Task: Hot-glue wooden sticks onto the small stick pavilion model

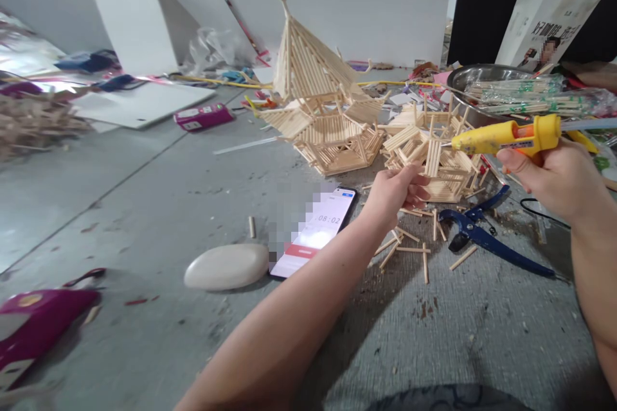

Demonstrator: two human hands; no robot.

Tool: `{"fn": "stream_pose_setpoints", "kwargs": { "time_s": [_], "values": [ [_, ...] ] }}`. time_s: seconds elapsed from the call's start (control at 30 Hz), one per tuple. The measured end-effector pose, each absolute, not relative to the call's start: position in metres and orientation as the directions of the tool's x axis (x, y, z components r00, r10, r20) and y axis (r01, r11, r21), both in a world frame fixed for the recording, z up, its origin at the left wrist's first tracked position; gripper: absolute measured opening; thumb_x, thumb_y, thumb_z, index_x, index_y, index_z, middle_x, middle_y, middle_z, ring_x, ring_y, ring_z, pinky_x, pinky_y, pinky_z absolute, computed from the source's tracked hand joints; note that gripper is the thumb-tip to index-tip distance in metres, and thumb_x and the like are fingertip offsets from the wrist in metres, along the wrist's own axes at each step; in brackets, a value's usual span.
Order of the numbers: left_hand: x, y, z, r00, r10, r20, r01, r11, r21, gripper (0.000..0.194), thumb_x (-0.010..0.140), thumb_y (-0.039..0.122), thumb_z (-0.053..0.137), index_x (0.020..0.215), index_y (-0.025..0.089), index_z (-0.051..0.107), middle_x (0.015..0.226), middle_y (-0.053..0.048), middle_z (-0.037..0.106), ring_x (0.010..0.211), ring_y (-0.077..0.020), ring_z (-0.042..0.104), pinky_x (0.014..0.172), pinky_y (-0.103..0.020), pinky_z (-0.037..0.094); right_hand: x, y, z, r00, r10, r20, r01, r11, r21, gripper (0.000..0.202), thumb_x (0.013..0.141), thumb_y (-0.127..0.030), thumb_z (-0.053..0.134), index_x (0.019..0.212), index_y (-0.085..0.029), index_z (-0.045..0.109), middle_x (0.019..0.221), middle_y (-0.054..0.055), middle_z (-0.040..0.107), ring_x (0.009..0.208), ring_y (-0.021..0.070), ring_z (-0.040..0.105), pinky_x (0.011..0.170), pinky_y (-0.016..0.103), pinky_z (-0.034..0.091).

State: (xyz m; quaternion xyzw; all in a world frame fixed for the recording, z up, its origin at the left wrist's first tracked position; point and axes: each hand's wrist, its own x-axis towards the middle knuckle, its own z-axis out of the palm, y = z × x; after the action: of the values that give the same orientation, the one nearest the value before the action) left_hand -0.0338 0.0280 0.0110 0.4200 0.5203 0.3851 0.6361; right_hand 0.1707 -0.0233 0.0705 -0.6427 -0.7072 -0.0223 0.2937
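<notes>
My right hand [554,173] is closed around a yellow glue gun [506,135], with a clear glue stick coming out of its back. The nozzle points left, close to an upright panel of a small wooden-stick model [448,183]. My left hand [398,189] has its fingers curled and pinched at the near left edge of that model; its fingertips are partly hidden. Behind it to the left stands a larger wooden-stick pagoda [328,122] with a pointed roof. Blue-handled cutters [496,241] and loose short sticks [425,262] lie on the floor just in front.
A phone [313,237] showing a timer lies beside my left forearm, next to a whitish oval object [226,266]. A metal bowl [463,80] with bagged sticks stands at back right. Purple boxes [202,117] and a white board [144,103] lie to the left.
</notes>
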Motion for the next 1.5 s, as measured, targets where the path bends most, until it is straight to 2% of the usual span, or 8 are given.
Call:
{"fn": "stream_pose_setpoints", "kwargs": {
  "time_s": [0.13,0.27,0.43,0.67,0.87,0.97,1.2,1.5],
  "values": [
    [-0.033,0.028,0.009,0.192,0.926,-0.325,-0.072,0.344,0.936,0.031,0.072,0.041,0.058,0.061,0.013,0.062,0.045,-0.003,0.060,0.035,-0.0102,0.052,0.040,-0.022,0.036,0.168,-0.021,0.070,0.012,0.902,0.431,0.926,0.153,-0.345,0.044,0.078,-0.059,0.043,0.058,-0.021,0.054,0.063,0.005,0.062,0.066,0.0191,0.061,0.058,0.030,0.042],
    [-0.031,0.028,0.006,0.204,0.936,-0.288,-0.095,0.311,0.946,0.028,0.072,0.038,0.061,0.061,0.012,0.062,0.045,-0.002,0.059,0.035,-0.0085,0.051,0.041,-0.020,0.037,0.163,-0.015,0.067,-0.008,0.873,0.487,0.959,0.144,-0.244,0.048,0.079,-0.060,0.040,0.076,-0.019,0.064,0.077,0.009,0.068,0.077,0.0240,0.063,0.066,0.033,0.044],
    [-0.029,0.029,0.007,0.210,0.931,-0.298,-0.136,0.330,0.934,0.029,0.071,0.039,0.062,0.059,0.012,0.062,0.043,-0.002,0.058,0.036,-0.0096,0.052,0.045,-0.023,0.043,0.160,-0.009,0.063,0.042,0.884,0.466,0.979,0.057,-0.196,0.056,0.078,-0.064,0.037,0.088,-0.017,0.066,0.079,0.013,0.069,0.082,0.0294,0.064,0.066,0.038,0.045],
    [-0.027,0.029,0.012,0.247,0.888,-0.388,-0.128,0.426,0.895,0.033,0.076,0.041,0.055,0.061,0.012,0.061,0.045,-0.004,0.060,0.034,-0.0135,0.053,0.044,-0.028,0.047,0.159,-0.007,0.061,0.056,0.897,0.438,0.970,0.054,-0.235,0.059,0.078,-0.064,0.037,0.092,-0.015,0.067,0.081,0.015,0.070,0.086,0.0315,0.064,0.069,0.039,0.046],
    [-0.025,0.031,0.009,0.330,0.822,-0.464,-0.105,0.520,0.848,0.044,0.079,0.051,0.046,0.063,0.014,0.063,0.046,-0.005,0.062,0.032,-0.0145,0.054,0.039,-0.025,0.041,0.158,-0.004,0.057,0.007,0.873,0.487,0.969,0.114,-0.219,0.047,0.079,-0.061,0.039,0.090,-0.024,0.067,0.079,0.007,0.070,0.081,0.0292,0.065,0.072,0.042,0.046],
    [-0.024,0.032,0.009,0.343,0.806,-0.483,-0.104,0.544,0.833,0.048,0.080,0.054,0.043,0.062,0.014,0.063,0.046,-0.005,0.062,0.031,-0.0143,0.053,0.038,-0.025,0.040,0.157,-0.003,0.056,-0.005,0.866,0.500,0.970,0.126,-0.208,0.045,0.079,-0.061,0.039,0.086,-0.025,0.067,0.078,0.006,0.069,0.079,0.0281,0.065,0.069,0.040,0.046],
    [-0.025,0.031,0.009,0.357,0.804,-0.476,-0.093,0.537,0.838,0.049,0.080,0.055,0.043,0.065,0.014,0.063,0.046,-0.005,0.062,0.031,-0.0132,0.053,0.038,-0.024,0.040,0.156,-0.002,0.055,0.011,0.866,0.500,0.977,0.097,-0.188,0.053,0.080,-0.061,0.037,0.089,-0.018,0.067,0.078,0.010,0.069,0.078,0.0289,0.065,0.069,0.041,0.045],
    [-0.026,0.031,0.012,0.361,0.807,-0.468,-0.059,0.521,0.852,0.044,0.083,0.049,0.041,0.069,0.012,0.062,0.048,-0.004,0.062,0.033,-0.0125,0.053,0.040,-0.024,0.042,0.154,-0.001,0.055,0.008,0.878,0.479,0.982,0.083,-0.169,0.063,0.080,-0.064,0.031,0.092,-0.015,0.068,0.084,0.015,0.070,0.082,0.0321,0.065,0.072,0.043,0.045]
  ]
}}
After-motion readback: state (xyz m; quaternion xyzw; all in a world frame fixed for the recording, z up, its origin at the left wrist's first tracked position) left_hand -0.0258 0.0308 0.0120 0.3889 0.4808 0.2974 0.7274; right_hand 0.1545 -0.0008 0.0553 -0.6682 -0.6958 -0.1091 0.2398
